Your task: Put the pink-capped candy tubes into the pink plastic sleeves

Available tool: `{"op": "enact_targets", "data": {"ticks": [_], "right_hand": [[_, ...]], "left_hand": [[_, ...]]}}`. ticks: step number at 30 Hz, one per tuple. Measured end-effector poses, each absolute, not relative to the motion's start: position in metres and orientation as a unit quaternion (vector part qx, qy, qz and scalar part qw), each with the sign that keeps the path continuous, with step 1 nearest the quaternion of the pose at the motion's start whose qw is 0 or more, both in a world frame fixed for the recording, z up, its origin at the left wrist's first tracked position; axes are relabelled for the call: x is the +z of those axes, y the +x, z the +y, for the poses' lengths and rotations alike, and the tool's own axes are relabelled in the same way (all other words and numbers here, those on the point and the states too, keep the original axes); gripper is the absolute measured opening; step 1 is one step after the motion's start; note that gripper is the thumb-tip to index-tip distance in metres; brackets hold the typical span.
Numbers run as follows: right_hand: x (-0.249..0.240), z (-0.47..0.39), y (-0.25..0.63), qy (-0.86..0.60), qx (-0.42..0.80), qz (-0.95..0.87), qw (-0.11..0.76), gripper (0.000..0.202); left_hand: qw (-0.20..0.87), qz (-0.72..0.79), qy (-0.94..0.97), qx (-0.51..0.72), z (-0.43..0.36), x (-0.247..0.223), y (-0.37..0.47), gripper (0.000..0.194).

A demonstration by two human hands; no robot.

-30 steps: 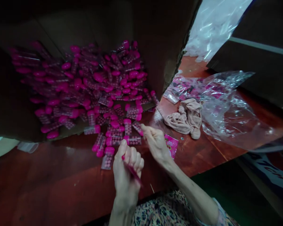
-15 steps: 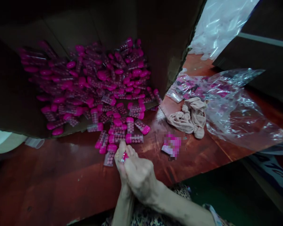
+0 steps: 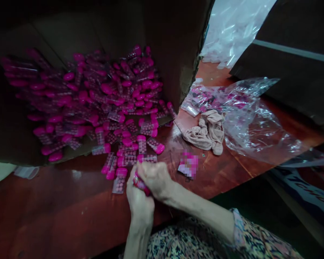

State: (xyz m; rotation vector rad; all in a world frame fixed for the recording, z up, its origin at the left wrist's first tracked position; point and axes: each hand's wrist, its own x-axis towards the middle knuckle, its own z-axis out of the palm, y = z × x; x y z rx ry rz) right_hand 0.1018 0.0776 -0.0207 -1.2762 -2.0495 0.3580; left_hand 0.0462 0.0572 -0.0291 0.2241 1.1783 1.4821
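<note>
Dimly, lettering (image 3: 304,186) reads "ATCH"; left hand (image 3: 138,199), right hand (image 3: 157,179) clasp pink item (image 3: 140,184).

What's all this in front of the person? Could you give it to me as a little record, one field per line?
Left hand: around a pink item
Right hand: curled, against the left hand by the item's upper end
Box: open toward the person
Tubes: clear, pink-capped, holding small balls; heaped in the box, some on the table
Also on the table: crumpled cloth, clear plastic bag, small pink packet
</note>
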Motion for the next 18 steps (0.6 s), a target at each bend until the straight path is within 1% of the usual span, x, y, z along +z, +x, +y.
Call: {"op": "enact_targets", "data": {"ticks": [4, 6, 8, 10, 12, 14, 15, 18], "right_hand": [[-0.025, 0.101, 0.123, -0.531, 0.192, -0.745, 0.355, 0.046], [-0.018, 0.102, 0.138, -0.540, 0.215, -0.729, 0.362, 0.048], [-0.007, 0.098, 0.150, -0.548, 0.231, -0.711, 0.375, 0.048], [0.004, 0.092, 0.157, -0.531, 0.254, -0.716, 0.376, 0.044], [0.009, 0.086, 0.156, -0.490, 0.291, -0.743, 0.351, 0.033], [0.008, 0.080, 0.150, -0.471, 0.336, -0.750, 0.320, 0.028], [0.005, 0.077, 0.145, -0.477, 0.361, -0.736, 0.317, 0.030], [-0.006, 0.069, 0.134, -0.516, 0.427, -0.649, 0.362, 0.034]], "left_hand": [[0.562, 0.531, 0.059, 0.632, 0.071, -0.011, 0.049, 0.018], [0.522, 0.572, 0.095, 0.625, 0.074, -0.006, 0.045, 0.028], [0.449, 0.628, 0.183, 0.609, 0.073, -0.006, 0.039, 0.041], [0.389, 0.661, 0.277, 0.578, 0.071, -0.009, 0.034, 0.047], [0.363, 0.668, 0.343, 0.552, 0.069, -0.011, 0.032, 0.048], [0.366, 0.668, 0.352, 0.544, 0.068, -0.012, 0.032, 0.047], [0.380, 0.666, 0.335, 0.547, 0.068, -0.011, 0.032, 0.047], [0.471, 0.635, 0.228, 0.568, 0.069, -0.008, 0.032, 0.050]]}}
